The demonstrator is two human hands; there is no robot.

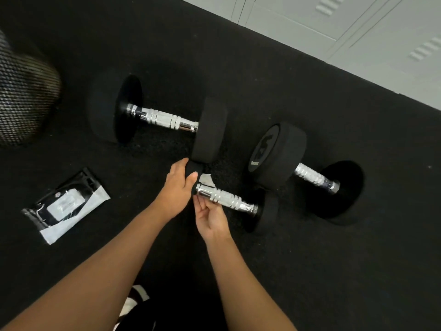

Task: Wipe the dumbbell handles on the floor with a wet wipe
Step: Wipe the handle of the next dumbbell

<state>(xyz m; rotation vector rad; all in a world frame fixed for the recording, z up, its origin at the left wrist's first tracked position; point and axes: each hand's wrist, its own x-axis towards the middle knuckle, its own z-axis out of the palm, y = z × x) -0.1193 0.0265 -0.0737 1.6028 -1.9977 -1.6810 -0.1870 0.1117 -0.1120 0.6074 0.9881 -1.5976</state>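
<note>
Three black rubber-headed dumbbells with knurled chrome handles lie on the black rubber floor [310, 271]. The near, small dumbbell [229, 199] is gripped at its left head by the left hand [177, 187], fingers curled over it. The right hand [210, 216] is held palm-up under its handle, fingers loosely curved. A scrap of white wet wipe [207, 179] is seen just beyond the handle; who holds it cannot be told. A black-and-silver wipe packet [65, 206] lies at the left.
</note>
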